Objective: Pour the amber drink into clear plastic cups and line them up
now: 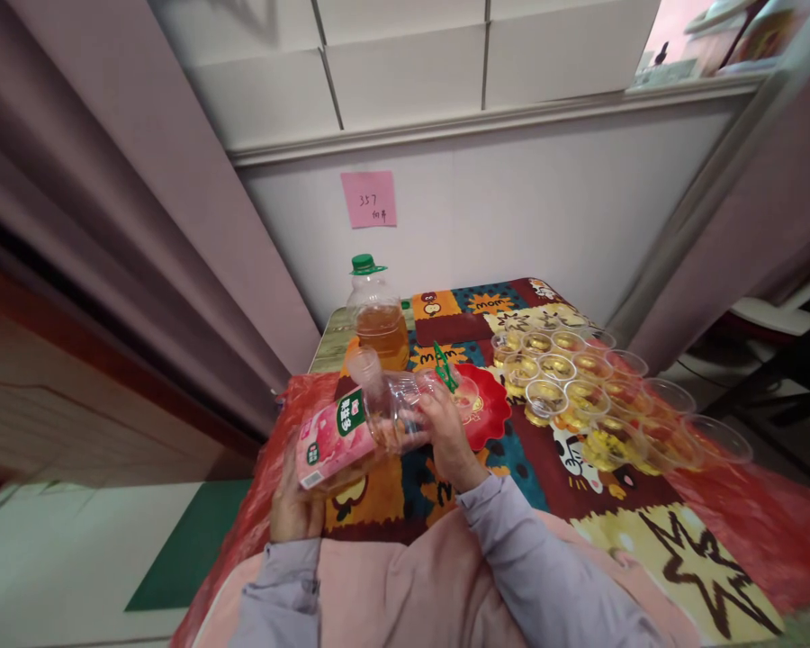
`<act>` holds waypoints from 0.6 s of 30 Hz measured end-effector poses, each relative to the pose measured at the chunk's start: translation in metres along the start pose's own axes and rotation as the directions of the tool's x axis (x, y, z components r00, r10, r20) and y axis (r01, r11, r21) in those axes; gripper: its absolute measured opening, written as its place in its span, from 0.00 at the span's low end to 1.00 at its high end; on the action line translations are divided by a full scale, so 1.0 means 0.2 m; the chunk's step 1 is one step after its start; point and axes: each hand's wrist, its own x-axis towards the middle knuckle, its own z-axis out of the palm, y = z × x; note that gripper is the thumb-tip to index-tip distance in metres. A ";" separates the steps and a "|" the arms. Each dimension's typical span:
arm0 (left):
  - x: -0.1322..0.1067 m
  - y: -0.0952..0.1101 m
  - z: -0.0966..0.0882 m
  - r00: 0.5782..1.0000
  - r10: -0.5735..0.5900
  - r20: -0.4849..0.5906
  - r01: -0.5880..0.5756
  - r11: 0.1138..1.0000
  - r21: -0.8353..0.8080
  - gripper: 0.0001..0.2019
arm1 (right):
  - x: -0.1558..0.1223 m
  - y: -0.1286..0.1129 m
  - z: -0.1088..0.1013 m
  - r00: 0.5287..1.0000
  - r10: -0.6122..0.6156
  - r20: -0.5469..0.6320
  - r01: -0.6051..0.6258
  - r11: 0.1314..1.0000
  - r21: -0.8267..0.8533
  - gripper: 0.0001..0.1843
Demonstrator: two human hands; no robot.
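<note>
A clear plastic bottle with a pink label (334,441) lies tilted between my hands, its base to the left and its upper end to the right. My left hand (293,504) is closed around the base end. Curled around the clear upper part is my right hand (449,432); its fingertips are partly hidden. A clear rounded part (364,367) rises beside the label, and I cannot tell if it belongs to the bottle. A green ring-like strap (444,367) shows just past my right fingers. Under and beyond that hand lies a red scalloped plate (490,409).
A large jug (382,333) of amber liquid with a green cap stands at the back left. Several clear cups (557,369) holding yellowish contents stand in rows at the right. A patterned cloth (438,306) covers the table. Behind is a wall with a pink note (369,200).
</note>
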 end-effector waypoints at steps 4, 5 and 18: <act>-0.01 0.04 0.03 0.999 -0.040 -0.003 0.039 0.990 -0.134 0.30 | -0.01 0.00 0.01 1.000 0.015 -0.007 -0.015 0.998 0.058 0.42; -0.02 0.05 0.03 0.997 -0.077 0.001 0.076 0.983 -0.168 0.30 | -0.01 0.00 0.01 1.000 0.018 -0.004 -0.018 0.997 0.075 0.42; -0.11 0.08 -0.04 0.891 -0.304 0.337 0.425 0.819 -0.386 0.33 | -0.01 0.03 0.02 1.000 0.008 0.023 -0.014 0.970 0.243 0.30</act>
